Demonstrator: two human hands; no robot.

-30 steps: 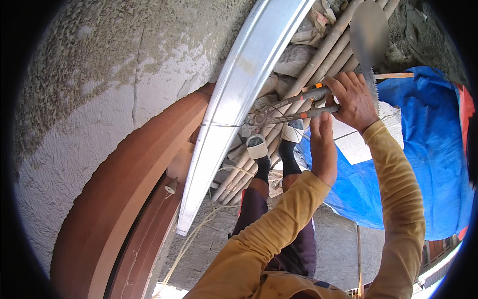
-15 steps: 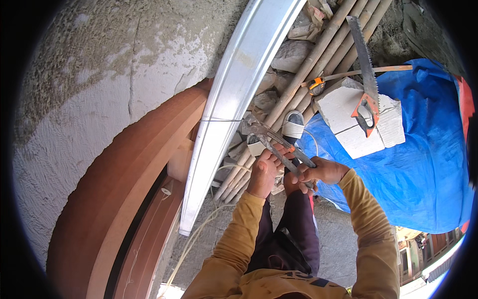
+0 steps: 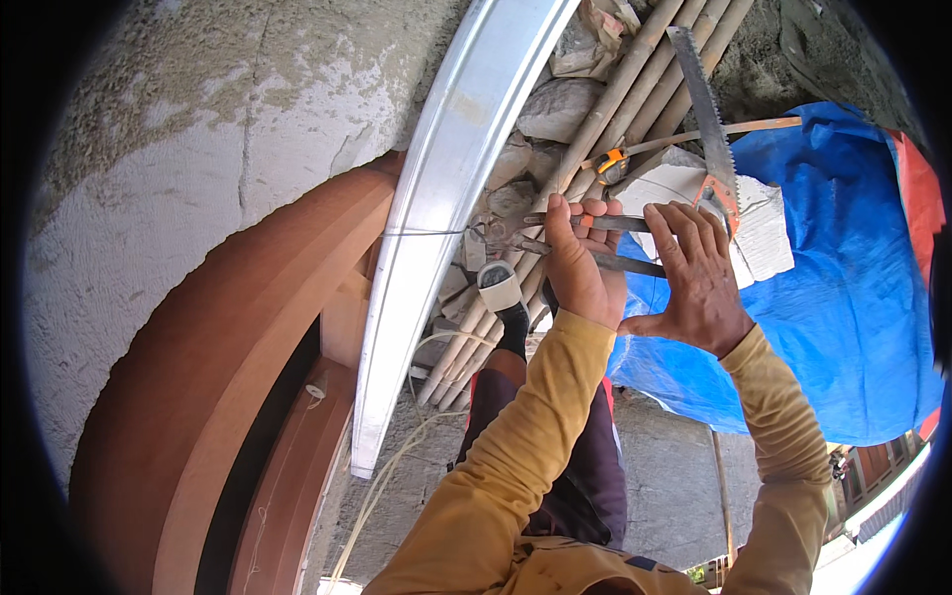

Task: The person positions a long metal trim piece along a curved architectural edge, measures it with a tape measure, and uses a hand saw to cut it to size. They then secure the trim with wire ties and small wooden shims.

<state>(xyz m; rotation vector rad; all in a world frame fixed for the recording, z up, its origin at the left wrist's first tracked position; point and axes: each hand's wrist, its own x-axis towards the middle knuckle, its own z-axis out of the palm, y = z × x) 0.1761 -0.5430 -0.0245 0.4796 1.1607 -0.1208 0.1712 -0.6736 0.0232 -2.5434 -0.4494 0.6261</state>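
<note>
My left hand (image 3: 580,263) holds long-handled metal cutters (image 3: 625,266) with orange bands, fingers bent around the upper handle. The handles are apart. My right hand (image 3: 694,278) is at their right-hand ends, thumb stretched out, fingers slightly apart over them. The jaw end (image 3: 496,241) points left toward a long silver metal channel (image 3: 407,317), which has a thin wire (image 3: 421,234) across it; whether jaws and wire touch I cannot tell. A hand saw (image 3: 702,94) and a white block (image 3: 764,238) lie beyond my hands, with an orange tape measure (image 3: 612,166) near them.
Bamboo poles (image 3: 620,89) lie over broken stones (image 3: 560,109). A reddish wooden frame (image 3: 178,387) borders the rough plastered wall (image 3: 149,169) at left. A blue tarp (image 3: 833,337) spreads at right. My feet (image 3: 501,290) are below, and a pale cord (image 3: 392,456) runs along the ground.
My hands have moved up from half a second ago. The cutters have swung nearly level, handles wider apart. The right hand's fingers have spread from their earlier grip on the handles.
</note>
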